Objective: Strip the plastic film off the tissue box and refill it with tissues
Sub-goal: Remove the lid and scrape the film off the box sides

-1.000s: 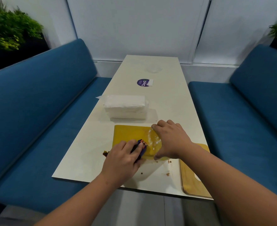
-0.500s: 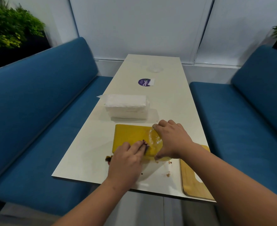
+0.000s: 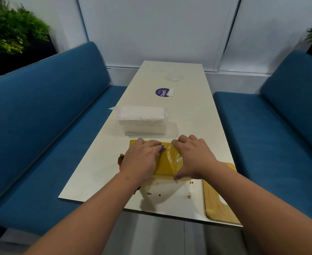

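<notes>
On smooth yellow box (image 3: 165,162): both hands, crinkled clear film (image 3: 174,156).

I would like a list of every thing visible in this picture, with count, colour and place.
tissue box: one, yellow, near end of table, under both hands
plastic film: clear, on the box top
tissue packs: white stack in clear wrap, behind the box; count unclear
scraper tool: one, purple, under left fingers
round sticker: one, purple, mid table
wooden board: one, light wood, near right corner
table: one, cream
benches: two, blue, either side
plants: two, green, upper corners
left hand: on the box, holds the tool
right hand: grips the box's right end
</notes>
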A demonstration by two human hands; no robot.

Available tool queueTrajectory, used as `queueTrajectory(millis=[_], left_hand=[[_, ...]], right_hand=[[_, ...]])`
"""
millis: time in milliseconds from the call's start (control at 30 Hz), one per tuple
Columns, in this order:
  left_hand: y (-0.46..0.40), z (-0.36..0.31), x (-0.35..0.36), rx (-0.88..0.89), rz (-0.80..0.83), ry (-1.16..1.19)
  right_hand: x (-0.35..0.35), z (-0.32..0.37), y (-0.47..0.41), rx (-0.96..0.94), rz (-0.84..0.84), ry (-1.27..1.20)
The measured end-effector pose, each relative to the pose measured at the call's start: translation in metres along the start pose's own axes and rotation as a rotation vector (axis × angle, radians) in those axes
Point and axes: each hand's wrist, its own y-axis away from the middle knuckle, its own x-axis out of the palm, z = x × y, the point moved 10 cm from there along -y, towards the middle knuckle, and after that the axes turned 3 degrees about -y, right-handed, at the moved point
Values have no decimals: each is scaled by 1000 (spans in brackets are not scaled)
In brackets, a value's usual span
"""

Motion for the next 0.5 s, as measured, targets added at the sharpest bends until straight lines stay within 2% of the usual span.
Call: queueTrajectory(millis=[233,433,500], left_hand=[[-15,0,-9,-107,-117,204],[5,-18,-15,103,-113,168],[-3,-15,-16,83,-97,177]], right_hand=[[0,0,1,4,-1,-26],[1,0,2,-1,-4,-32],[0,0,2,1,-6,-29]])
